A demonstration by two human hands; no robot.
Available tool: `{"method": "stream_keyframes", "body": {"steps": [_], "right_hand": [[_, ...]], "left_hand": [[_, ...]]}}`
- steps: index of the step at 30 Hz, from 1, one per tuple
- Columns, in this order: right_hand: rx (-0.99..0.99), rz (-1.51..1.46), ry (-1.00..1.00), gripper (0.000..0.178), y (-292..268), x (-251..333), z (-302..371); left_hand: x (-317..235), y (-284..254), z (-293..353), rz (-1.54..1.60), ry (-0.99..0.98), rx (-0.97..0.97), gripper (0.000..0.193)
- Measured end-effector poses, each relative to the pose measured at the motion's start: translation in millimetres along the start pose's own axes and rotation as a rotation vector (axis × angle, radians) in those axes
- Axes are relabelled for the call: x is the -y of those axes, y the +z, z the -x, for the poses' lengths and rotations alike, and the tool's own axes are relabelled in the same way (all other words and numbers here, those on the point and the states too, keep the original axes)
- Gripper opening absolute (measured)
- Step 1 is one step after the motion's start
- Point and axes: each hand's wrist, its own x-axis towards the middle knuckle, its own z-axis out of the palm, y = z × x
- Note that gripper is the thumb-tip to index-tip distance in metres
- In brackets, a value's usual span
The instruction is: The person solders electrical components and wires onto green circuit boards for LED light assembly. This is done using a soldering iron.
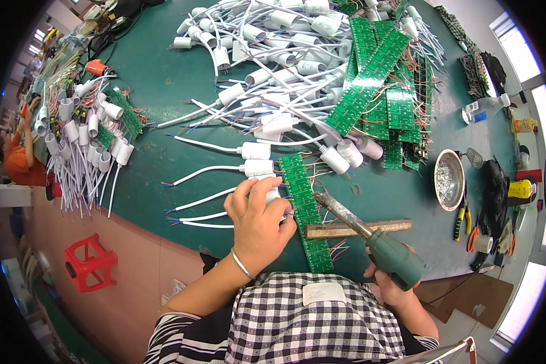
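A green circuit board strip lies in front of me, with thin wires along its right edge. White cylindrical cable ends line its left side, their white cables stretching left to stripped blue and brown tips. My left hand is closed, its curled fingers around a white cable end against the board's edge; the fingertips partly hide it. In my right hand is a soldering iron with a green handle, its metal barrel pointing up-left toward the board's wires. A wooden stick lies across the board beneath the barrel.
Beyond are heaped white cable ends and stacked green boards. A second bundle sits left. At right are a metal bowl, pliers, scissors and a bottle. A red stool stands on the floor; a person is far left.
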Motion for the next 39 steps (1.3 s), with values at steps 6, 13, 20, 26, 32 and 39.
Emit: {"method": "stream_keyframes", "body": {"steps": [6, 13, 20, 26, 32, 39], "right_hand": [[-0.051, -0.113, 0.027, 0.015, 5, 2, -1], [-0.009, -0.071, -0.035, 0.017, -1, -2, -3], [0.003, 0.015, -0.035, 0.018, -5, -3, -2], [0.009, -0.015, -0.034, 0.017, -5, -3, -4], [0.014, 0.007, 0.002, 0.018, -7, -7, 1], [0.134, 0.055, -0.056, 0.042, -8, -25, 6]], "left_hand": [[-2, -2, 0, 0.003, 0.002, 0.010, 0.017], [2, -13, 1, 0.099, 0.012, 0.059, 0.019], [16, -25, -1, 0.253, 0.111, 0.134, 0.019], [10, -19, -1, 0.127, 0.170, 0.102, 0.019], [6, -11, -2, 0.085, 0.120, 0.028, 0.018], [0, 0, 1, -0.046, 0.129, -0.051, 0.020]]}}
